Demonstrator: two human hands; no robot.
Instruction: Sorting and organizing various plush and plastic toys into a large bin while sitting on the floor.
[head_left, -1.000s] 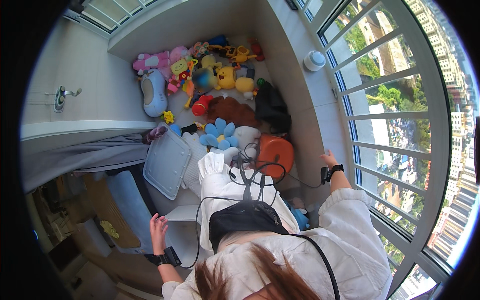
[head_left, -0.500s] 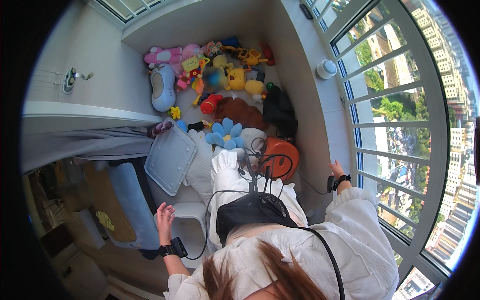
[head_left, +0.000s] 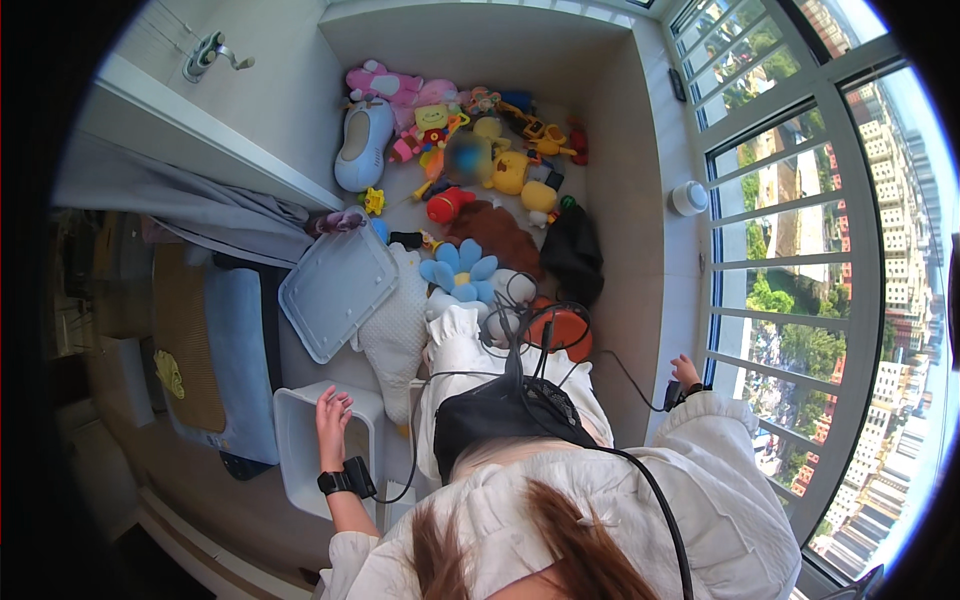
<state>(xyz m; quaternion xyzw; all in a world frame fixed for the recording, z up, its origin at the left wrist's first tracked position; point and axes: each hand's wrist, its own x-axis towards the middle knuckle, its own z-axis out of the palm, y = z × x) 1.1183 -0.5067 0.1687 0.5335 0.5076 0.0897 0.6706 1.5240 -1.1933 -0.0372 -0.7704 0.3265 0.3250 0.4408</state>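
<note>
My left hand (head_left: 332, 418) is raised over the white plastic bin (head_left: 302, 460) with fingers apart and nothing held. My right hand (head_left: 684, 372) is beside the window sill, fingers loosely apart with nothing visible in them. A translucent lid (head_left: 335, 285) lies beside a white dotted plush (head_left: 385, 340). A blue flower plush (head_left: 460, 268), an orange stool (head_left: 562, 335), a brown plush (head_left: 495, 240) and a dark bag (head_left: 572, 255) lie beyond my lap, with several coloured toys (head_left: 510, 172) farther back. Black cables loop over my lap to both wrist devices.
A grey curtain (head_left: 180, 190) hangs at the left above a bed (head_left: 235, 360) with a blue pad. A barred window (head_left: 775, 310) runs along the right, and a round white device (head_left: 690, 197) sits on its sill. A white appliance (head_left: 365, 145) lies at the back left.
The view has shifted, so the room sits farther right and more of the bin shows under my left hand. My left hand appears higher in the picture and my right hand lower.
</note>
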